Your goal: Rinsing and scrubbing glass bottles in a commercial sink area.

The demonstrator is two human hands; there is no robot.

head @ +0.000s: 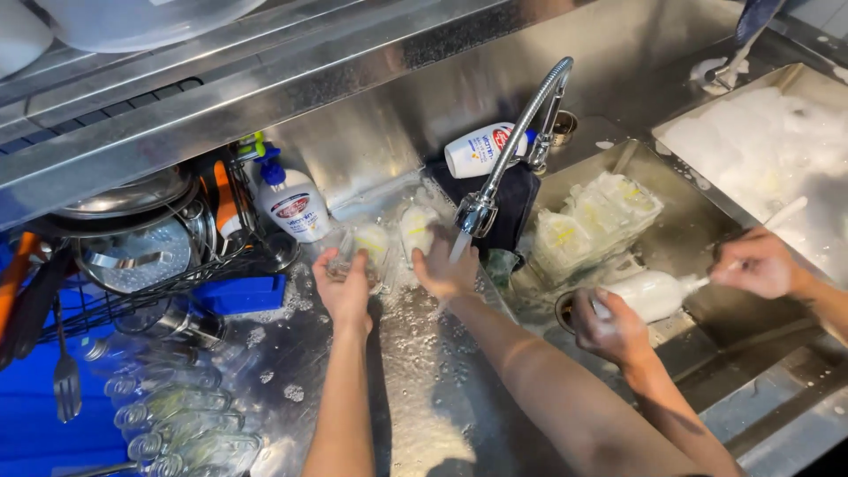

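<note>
Soap pump bottle (pixel 291 201) beside wire rack (pixel 132 265); fork (pixel 66 384) on blue mat (pixel 26 406).

We work at a wet stainless steel counter (pixel 424 415) with a shiny steel backsplash (pixel 371 132). A steel shelf (pixel 221 79) runs along its far edge; two sunken steel basins (pixel 698 230) fill its right corner under bright light.

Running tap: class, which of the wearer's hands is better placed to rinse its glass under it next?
Probably the right hand: its soapy glass sits beside the tap's stream, while the left hand holds its glass farther away.
</note>
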